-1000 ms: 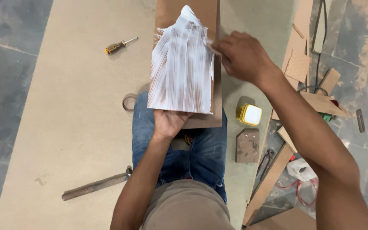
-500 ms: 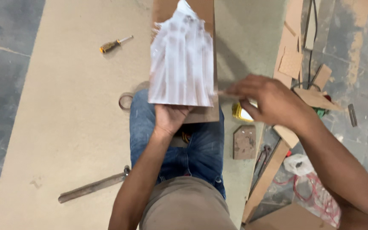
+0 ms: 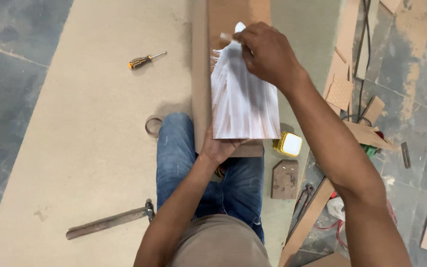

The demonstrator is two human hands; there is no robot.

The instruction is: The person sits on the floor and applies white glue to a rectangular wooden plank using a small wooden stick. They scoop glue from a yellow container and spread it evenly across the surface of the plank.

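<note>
Far out to the left of the left hand, an orange-and-black screwdriver (image 3: 145, 60) lies on the big fibreboard sheet (image 3: 85, 123), and nearer the body a long-handled hammer (image 3: 108, 222) lies on the same sheet. A small roll of tape (image 3: 152, 125) sits just left of the knee in blue jeans (image 3: 174, 158).

The left hand (image 3: 218, 148) props the near end of a brown board (image 3: 233, 15), palm under the edge and fingers curled up behind it, so how tightly they close cannot be seen. The board runs away from the body, tilted up off the lap.

A coat of white glue (image 3: 243, 104), combed into long streaks, covers the board's near right part. The right hand (image 3: 268, 52) is over the far tip of that coat, fingers pinched shut on a small pale spreader (image 3: 226, 36) whose end pokes out to the left of the knuckles.

To do this spreading well, I judge the strokes should run the length of the board with even pressure, pulling the thick white patches toward the bare brown at the left and far end, while the left hand keeps the board from rocking.

Just right of the left hand, a yellow tub of white glue (image 3: 288, 144) stands on the sheet, a dark board offcut (image 3: 285, 179) near it. Further right lie scrap board pieces (image 3: 342, 91) and cables.
</note>
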